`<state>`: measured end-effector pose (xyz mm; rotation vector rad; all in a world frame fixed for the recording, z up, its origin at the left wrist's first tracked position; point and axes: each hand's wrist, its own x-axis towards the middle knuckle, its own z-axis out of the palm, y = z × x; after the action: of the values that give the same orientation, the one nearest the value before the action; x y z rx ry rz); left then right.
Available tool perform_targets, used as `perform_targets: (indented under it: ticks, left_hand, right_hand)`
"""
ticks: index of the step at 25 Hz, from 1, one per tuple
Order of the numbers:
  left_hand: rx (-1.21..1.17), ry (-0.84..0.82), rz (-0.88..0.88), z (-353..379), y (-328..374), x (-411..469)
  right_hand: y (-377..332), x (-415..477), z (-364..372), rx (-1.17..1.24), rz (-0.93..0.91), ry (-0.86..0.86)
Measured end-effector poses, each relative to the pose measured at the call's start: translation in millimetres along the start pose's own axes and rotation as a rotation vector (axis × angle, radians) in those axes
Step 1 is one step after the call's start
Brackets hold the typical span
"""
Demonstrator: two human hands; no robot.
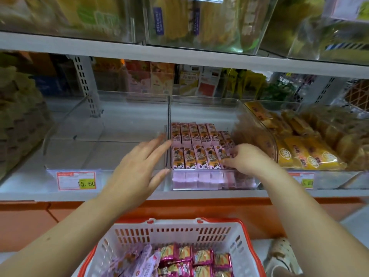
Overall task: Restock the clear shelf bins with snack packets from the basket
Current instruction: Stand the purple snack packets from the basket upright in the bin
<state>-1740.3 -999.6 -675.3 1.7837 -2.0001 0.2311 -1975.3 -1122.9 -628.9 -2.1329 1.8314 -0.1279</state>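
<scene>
A clear shelf bin (pixel 213 181) in the middle of the shelf holds two rows of pink snack packets (pixel 196 144) lying side by side. My right hand (pixel 244 158) reaches into its front right corner, fingers curled on the end packet of the near row. My left hand (pixel 139 166) hovers with straight, spread fingers over the bin's left wall, fingertips at its rim. Below, a white basket (pixel 173 231) with a red rim holds more snack packets (pixel 191 258), pink and orange ones in shiny wrappers.
An empty clear bin (pixel 95 140) stands to the left with a price tag (pixel 76 180) reading 15.60. On the right, a bin of yellow wrapped cakes (pixel 299 150). An upper shelf (pixel 179 54) with more bins hangs overhead. An orange ledge (pixel 199 208) runs below the shelf.
</scene>
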Motion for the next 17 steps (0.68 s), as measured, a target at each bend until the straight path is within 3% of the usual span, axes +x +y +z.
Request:
perform_targets:
  ticks: [2,3,4,5,7,9,11,13,17]
  left_hand:
    - [0.004,0.121,0.092,-5.2,3.9,-17.8]
    - [-0.016,0.161,0.139,-4.4,5.7,-30.4]
    - [-0.027,0.143,0.182,-0.7,7.1,-44.4]
    - [-0.026,0.057,0.205,5.6,9.2,-62.0]
    - [-0.046,-0.249,0.153,32.8,11.1,-99.0]
    - [-0.059,-0.630,-0.046,65.9,6.4,-142.2]
    - [-0.020,-0.910,-0.186,95.3,-0.2,-181.3]
    - [-0.029,-0.987,-0.295,116.2,-3.0,-206.1]
    - [0.044,-0.849,-0.442,148.9,2.4,-219.0]
  right_hand:
    - [-6.5,-29.1,5.3,0.098,-0.177,0.333]
    - [-12.2,-47.7,10.9,0.212,-0.295,0.435]
    - [-17.4,-65.5,21.1,0.304,-0.382,0.417]
    - [-21.7,-82.4,38.8,0.329,-0.440,0.307]
    - [-20.9,-102.6,91.7,0.160,-0.455,-0.087]
    - [-12.3,-111.0,154.6,-0.103,-0.454,-0.481]
    - [-1.1,-114.4,209.9,-0.188,-0.427,-0.683]
    - [6.9,-116.8,244.8,-0.071,-0.330,-0.721]
    - [9.9,-128.1,280.6,0.200,-0.233,-0.687]
